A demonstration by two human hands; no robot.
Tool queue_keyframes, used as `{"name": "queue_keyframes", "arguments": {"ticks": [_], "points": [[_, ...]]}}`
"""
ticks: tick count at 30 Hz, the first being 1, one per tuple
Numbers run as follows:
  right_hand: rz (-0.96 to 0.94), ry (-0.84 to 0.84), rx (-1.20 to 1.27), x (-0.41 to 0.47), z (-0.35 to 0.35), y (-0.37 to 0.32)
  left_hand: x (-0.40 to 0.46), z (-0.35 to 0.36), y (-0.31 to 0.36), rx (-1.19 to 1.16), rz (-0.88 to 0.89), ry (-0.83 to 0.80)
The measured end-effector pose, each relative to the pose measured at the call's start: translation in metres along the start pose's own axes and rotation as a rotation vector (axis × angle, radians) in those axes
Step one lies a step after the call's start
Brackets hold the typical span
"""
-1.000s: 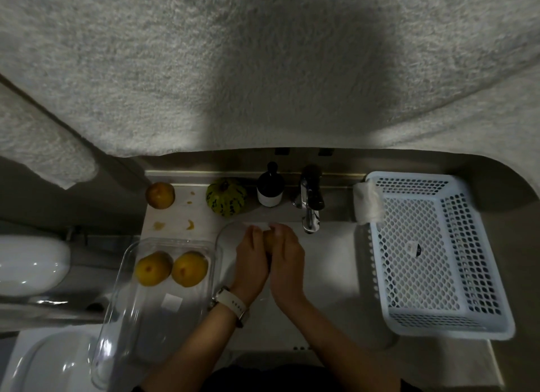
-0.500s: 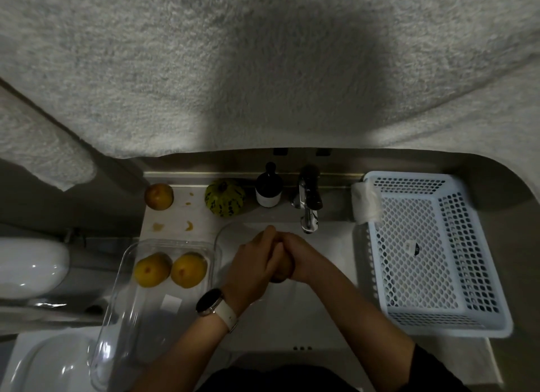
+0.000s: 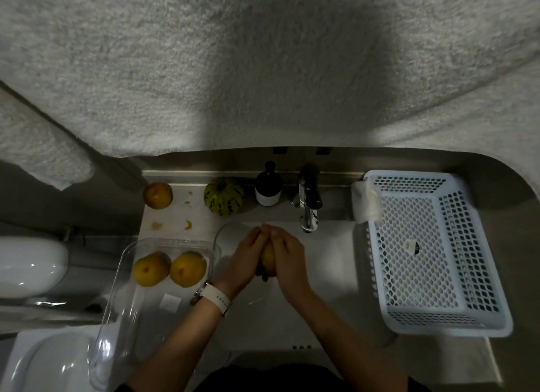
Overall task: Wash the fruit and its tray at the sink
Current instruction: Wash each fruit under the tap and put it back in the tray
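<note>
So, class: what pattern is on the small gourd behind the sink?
Green and pale-yellow stripes on the gourd, head view.

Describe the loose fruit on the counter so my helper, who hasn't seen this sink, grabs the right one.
Start at the faucet behind the sink, then go left past the dark bottle and striped gourd. The lone fruit sits at the counter's far-left back corner, outside the clear tray.

Tray (image 3: 117,318) left of sink (image 3: 330,274), basket (image 3: 496,274) right, tap (image 3: 306,204) apparently behind.
</note>
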State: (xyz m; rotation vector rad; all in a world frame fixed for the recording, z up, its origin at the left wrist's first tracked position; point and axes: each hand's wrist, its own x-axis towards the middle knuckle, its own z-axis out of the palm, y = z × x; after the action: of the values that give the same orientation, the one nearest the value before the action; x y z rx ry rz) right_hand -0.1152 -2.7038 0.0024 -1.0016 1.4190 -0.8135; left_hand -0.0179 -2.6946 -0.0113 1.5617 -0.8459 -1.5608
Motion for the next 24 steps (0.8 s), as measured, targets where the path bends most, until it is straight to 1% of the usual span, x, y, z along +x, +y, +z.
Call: {"name": "queue_keyframes", "arguments": {"ticks": [2,3,5,7,9,11,12,13,15,17,18,20,21,24], "points": [[-0.076,-0.098,-0.166,0.004,-0.005,-0.002,0.003,-0.009,0.0,0.105,0.0,-0.073],[-0.075,-0.126,-0.18,0.005,-0.006,-0.002,0.005,-0.011,0.001,0.133,0.001,-0.1],[-0.013,-0.105,-0.109,0.005,-0.003,-0.004,0.007,-0.01,0.002,0.106,-0.02,-0.094],[0.115,-0.013,0.004,0.006,0.001,-0.003,0.008,-0.007,0.0,0.115,-0.041,0.0],[0.32,0.05,0.148,0.008,0.004,-0.002,0.009,-0.007,-0.003,0.125,-0.041,0.107],[0.518,0.084,0.417,0.011,0.003,-0.002,0.008,-0.009,-0.008,0.096,-0.002,0.19],[0.573,0.101,0.553,0.012,0.001,-0.001,0.006,-0.009,-0.009,0.104,0.026,0.214],[0.58,0.112,0.655,0.012,0.001,0.001,0.004,-0.007,-0.011,0.118,0.046,0.216],[0.537,0.128,0.743,0.01,0.006,0.006,0.0,0.003,-0.016,0.099,0.061,0.194],[0.501,0.157,0.733,0.006,0.013,0.012,-0.004,0.013,-0.019,0.065,0.013,0.191],[0.488,0.179,0.685,0.004,0.016,0.014,-0.006,0.017,-0.018,0.04,-0.039,0.182],[0.408,0.223,0.512,0.001,0.016,0.018,-0.011,0.021,-0.016,-0.124,-0.147,0.143],[0.319,0.219,0.388,0.0,0.015,0.021,-0.011,0.022,-0.016,-0.207,-0.193,0.149],[0.017,0.115,0.02,-0.002,0.01,0.026,-0.008,0.024,-0.014,-0.349,-0.289,0.255]]}}
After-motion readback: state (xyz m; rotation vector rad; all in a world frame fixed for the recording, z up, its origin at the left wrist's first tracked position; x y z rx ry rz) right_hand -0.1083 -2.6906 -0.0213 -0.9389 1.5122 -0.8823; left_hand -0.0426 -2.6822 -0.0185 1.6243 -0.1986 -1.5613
